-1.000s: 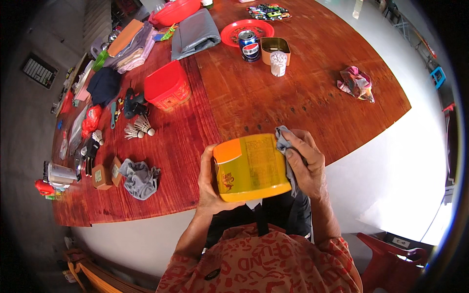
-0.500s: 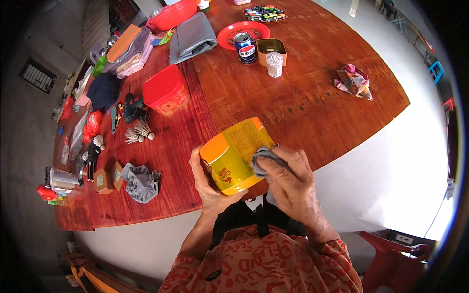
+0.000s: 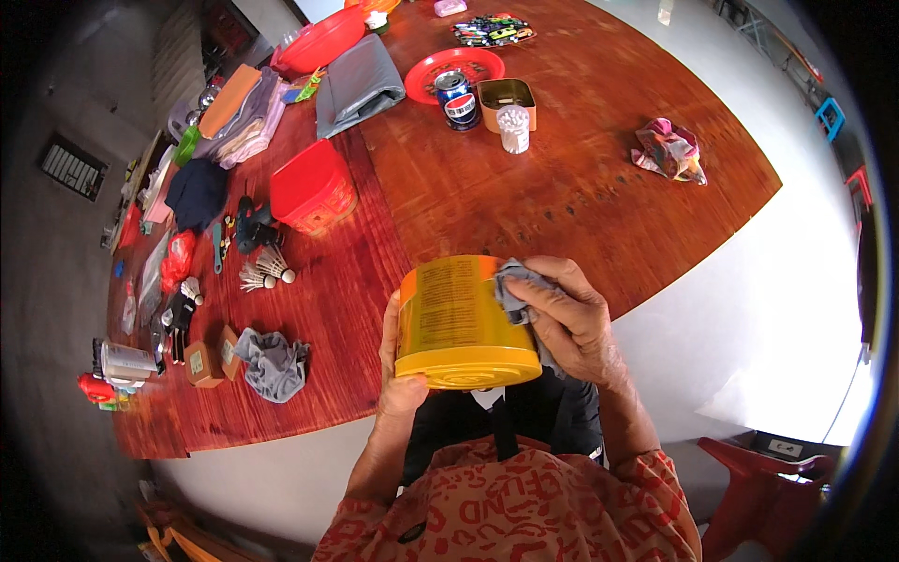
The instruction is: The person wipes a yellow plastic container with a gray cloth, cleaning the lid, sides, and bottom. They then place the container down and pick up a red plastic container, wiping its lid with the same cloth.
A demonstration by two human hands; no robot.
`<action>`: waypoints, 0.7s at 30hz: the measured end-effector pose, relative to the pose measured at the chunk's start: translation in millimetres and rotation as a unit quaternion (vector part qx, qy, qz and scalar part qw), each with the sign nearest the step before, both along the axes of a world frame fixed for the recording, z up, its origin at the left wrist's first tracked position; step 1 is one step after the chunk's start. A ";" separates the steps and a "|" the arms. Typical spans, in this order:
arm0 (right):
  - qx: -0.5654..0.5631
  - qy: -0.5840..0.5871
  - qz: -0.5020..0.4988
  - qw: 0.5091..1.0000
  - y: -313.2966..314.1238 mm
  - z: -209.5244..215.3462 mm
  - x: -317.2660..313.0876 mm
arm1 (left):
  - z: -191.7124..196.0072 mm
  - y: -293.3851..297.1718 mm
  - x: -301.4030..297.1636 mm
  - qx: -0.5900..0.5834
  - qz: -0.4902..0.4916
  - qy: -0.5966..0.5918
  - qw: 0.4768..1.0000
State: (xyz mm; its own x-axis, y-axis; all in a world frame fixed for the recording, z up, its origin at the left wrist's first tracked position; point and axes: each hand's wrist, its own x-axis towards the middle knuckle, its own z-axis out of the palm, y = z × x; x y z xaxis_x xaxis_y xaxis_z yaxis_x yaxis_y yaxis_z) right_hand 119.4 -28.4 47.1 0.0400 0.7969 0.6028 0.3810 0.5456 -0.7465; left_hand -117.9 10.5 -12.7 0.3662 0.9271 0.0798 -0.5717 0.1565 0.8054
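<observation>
A yellow and orange tub is held up before me at the table's near edge, its ringed yellow end tilted toward me. My left hand grips its left side, with the thumb at the lower rim and the other fingers mostly hidden behind it. At the tub's right side, my right hand pinches a grey cloth and presses it against the wall near the upper edge. Part of the cloth hangs below the fingers.
On the wooden table are a red container, shuttlecocks, a power drill and a crumpled grey cloth. Farther back stand a can, a cotton swab cup and a red plate. A patterned cloth lies right.
The tub has turned so that its printed panel faces me and its ringed end shows below. My right hand and the cloth have shifted slightly right, to the tub's right side.
</observation>
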 end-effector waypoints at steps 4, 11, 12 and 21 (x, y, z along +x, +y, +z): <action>0.038 -0.044 0.020 0.998 11.8 15.0 -3.6 | 4.9 1.6 -1.0 -0.004 -0.028 0.006 1.000; -0.043 0.064 -0.011 0.997 12.2 -8.0 -8.6 | 0.3 -0.9 -1.9 -0.050 -0.030 -0.026 0.998; -0.062 0.078 -0.006 0.995 7.9 -10.6 -9.2 | -8.6 -0.9 -9.0 -0.064 -0.028 -0.042 0.997; 0.001 0.050 -0.050 0.997 -25.4 -36.7 -18.8 | -23.1 0.4 -4.6 -0.098 -0.003 -0.156 0.983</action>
